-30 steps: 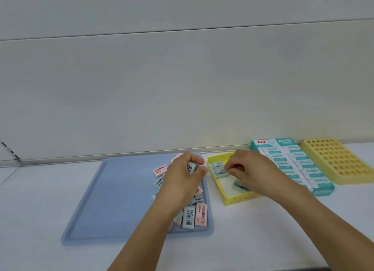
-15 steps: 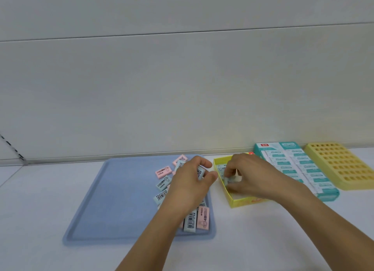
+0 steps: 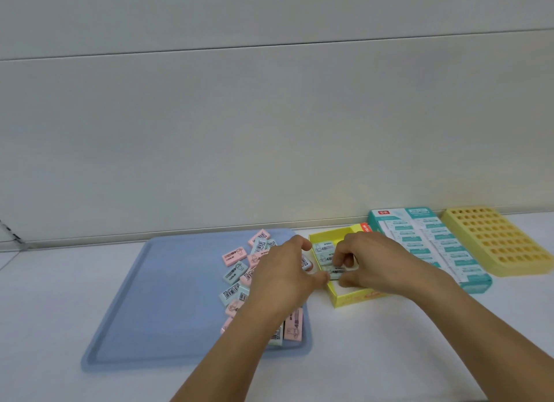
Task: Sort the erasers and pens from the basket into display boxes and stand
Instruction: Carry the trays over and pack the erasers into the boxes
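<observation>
Several pink and pale-blue erasers (image 3: 236,271) lie scattered on the right side of a blue tray (image 3: 168,296). Right of it stands a yellow display box (image 3: 353,299) with two pale-blue erasers (image 3: 323,248) at its far end. My right hand (image 3: 377,260) reaches into the box and pinches a pale-blue eraser (image 3: 337,272) at the box's left wall. My left hand (image 3: 284,272) hovers over the tray's right edge, fingers curled around an eraser (image 3: 305,263), thumb tip touching the box wall.
A teal display box (image 3: 467,281) filled with rows of white-and-teal erasers sits right of the yellow box. A yellow stand with many round holes (image 3: 497,242) is at the far right. A pale wall runs close behind everything.
My right hand has set down and shifted an eraser inside the yellow box, moving toward its left wall. My left hand, holding its eraser, has drifted right toward the box.
</observation>
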